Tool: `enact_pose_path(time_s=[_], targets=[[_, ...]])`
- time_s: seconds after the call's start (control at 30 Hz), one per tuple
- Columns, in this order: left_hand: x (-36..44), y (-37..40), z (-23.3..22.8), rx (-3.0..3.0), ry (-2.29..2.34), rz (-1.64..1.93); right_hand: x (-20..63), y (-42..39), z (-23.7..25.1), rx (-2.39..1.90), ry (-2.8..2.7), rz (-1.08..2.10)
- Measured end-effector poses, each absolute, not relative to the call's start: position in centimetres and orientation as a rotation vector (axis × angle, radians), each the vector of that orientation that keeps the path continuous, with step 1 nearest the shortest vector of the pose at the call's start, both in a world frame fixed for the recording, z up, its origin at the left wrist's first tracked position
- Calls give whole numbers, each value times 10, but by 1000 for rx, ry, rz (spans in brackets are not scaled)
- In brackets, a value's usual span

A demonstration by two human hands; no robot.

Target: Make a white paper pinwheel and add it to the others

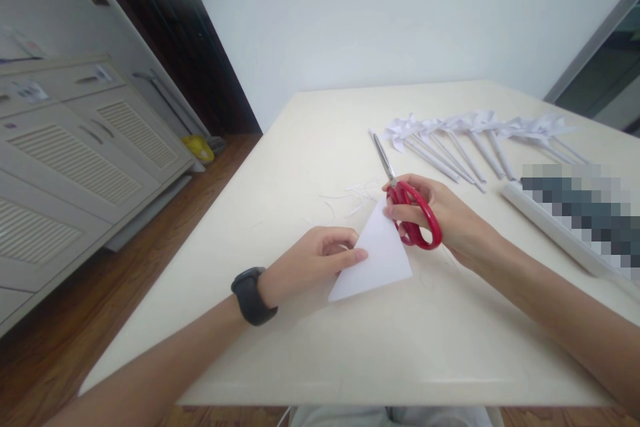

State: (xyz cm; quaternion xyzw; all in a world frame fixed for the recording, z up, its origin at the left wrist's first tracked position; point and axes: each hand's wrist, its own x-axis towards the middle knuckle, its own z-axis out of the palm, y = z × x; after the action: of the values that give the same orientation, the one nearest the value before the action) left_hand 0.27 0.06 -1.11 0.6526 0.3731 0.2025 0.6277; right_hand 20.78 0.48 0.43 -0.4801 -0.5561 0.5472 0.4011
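Note:
A folded piece of white paper (376, 255), roughly triangular, is held just above the table between both hands. My left hand (333, 250) pinches its left edge, thumb on top; a black watch band is on that wrist. In my right hand (425, 200) is a pair of scissors (413, 213) with red handles, its blades together and pointing up and away. The thumb of the same hand presses on the paper's top corner. Thin white paper strips (357, 195) lie on the table beyond the paper.
A row of white paper pinwheels (450, 127) with rolled-paper sticks lies at the table's back right. Nearer on the right is a long white roll (545, 227), beside a pixelated area. The table (250, 360) meets a pale wall; louvred cabinets (75, 153) stand on the left.

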Motion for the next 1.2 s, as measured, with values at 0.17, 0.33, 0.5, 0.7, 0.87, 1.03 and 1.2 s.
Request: enact_pose_path(time_s=[0.17,0.33,0.5,0.7,0.87,1.03,1.2], targets=[[1,4,-9,1522,958,368,222,13,9,-1215,-1390,1232],[2,4,-8,1530,1025,426,231,17,9,-1217,-1448,1232],[-1,7,-7,1538,1042,442,239,27,6,-1309,-1477,1011],[-5,11,-6,1540,980,648,239,26,7,-1207,-1526,848],[-5,10,-4,1522,831,762,224,14,11,-1039,-1591,1063],[-2,10,-5,1500,716,863,217,10,7,-1025,-1658,1146],[-9,8,-4,1485,777,1096,218,9,7,-959,-1633,1300]])
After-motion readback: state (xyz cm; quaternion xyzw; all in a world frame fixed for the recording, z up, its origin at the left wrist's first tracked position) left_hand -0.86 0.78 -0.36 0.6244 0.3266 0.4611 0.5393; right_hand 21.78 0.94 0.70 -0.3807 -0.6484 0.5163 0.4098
